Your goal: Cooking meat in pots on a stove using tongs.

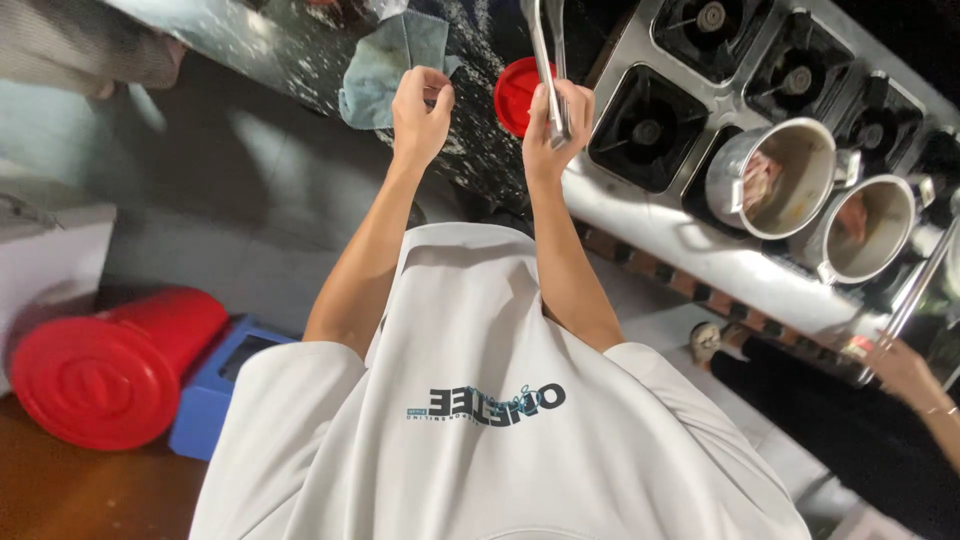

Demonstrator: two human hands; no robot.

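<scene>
The picture is bright in the middle and dark at the corners. Strong light falls on the white shirt (470, 400), so it almost glows. The shiny metal stove (690, 225) and the two pots (770, 178) throw back small white glints. The top right corner is nearly black. Straight lines bend near the edges (the lens is very wide). The red bin (100, 370) looks a little soft.

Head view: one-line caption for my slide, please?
Right hand grips metal tongs beside a stove; left hand near a cloth.
</scene>
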